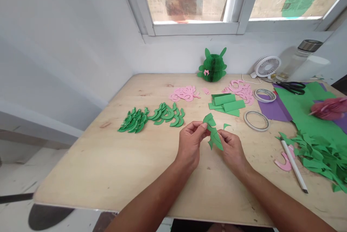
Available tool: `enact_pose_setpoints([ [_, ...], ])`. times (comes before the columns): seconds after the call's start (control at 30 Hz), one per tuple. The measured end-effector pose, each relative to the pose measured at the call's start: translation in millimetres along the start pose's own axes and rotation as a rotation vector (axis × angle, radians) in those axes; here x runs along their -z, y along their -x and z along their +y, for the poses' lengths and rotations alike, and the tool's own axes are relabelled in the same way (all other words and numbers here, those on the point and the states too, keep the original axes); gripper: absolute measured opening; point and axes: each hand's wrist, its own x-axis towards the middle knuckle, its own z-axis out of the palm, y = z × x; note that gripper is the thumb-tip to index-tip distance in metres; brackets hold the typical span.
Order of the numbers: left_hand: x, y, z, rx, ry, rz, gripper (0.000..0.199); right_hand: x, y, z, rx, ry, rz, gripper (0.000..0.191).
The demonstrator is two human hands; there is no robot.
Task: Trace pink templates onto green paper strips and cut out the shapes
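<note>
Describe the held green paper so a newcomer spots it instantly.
On the wooden table, find the curved green cutouts. Right of them, between left hand and right hand, is the green paper. Unlike the cutouts and nearby green strips, it's held.

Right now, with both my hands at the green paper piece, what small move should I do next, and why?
I would perhaps hold the green piece steady with the left hand and gently ease the right hand outward. A curved line shows on the piece, and curved green cutouts lie apart from the jagged scraps, so separating along that line seems sensible.
</note>
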Motion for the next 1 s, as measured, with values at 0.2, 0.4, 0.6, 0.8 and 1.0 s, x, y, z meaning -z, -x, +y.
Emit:
enact_pose_setpoints([
  [0.2,0.0,0.6,-1.1,-0.017,-0.001,-0.001,0.019,-0.4,0.0,0.9,-0.005,0.007,-0.001,0.041],
  [0.4,-0.3,0.7,-1.8,-0.022,-0.002,0.000,0.021,0.6,-0.6,3.4,0.031,0.052,0.011,0.043],
  [0.6,-1.5,1.7,-0.6,-0.022,0.009,-0.008,0.020,-0.3,0.9,0.8,0.018,0.028,0.020,0.042],
  [0.8,-1.0,1.7,-0.2,-0.015,0.003,-0.002,0.022,-0.2,1.0,0.3,0.011,0.021,0.023,0.044],
  [1.0,-0.5,1.9,-0.5,-0.011,0.004,-0.015,0.020,0.1,2.2,-1.3,0.011,0.022,0.013,0.038],
])
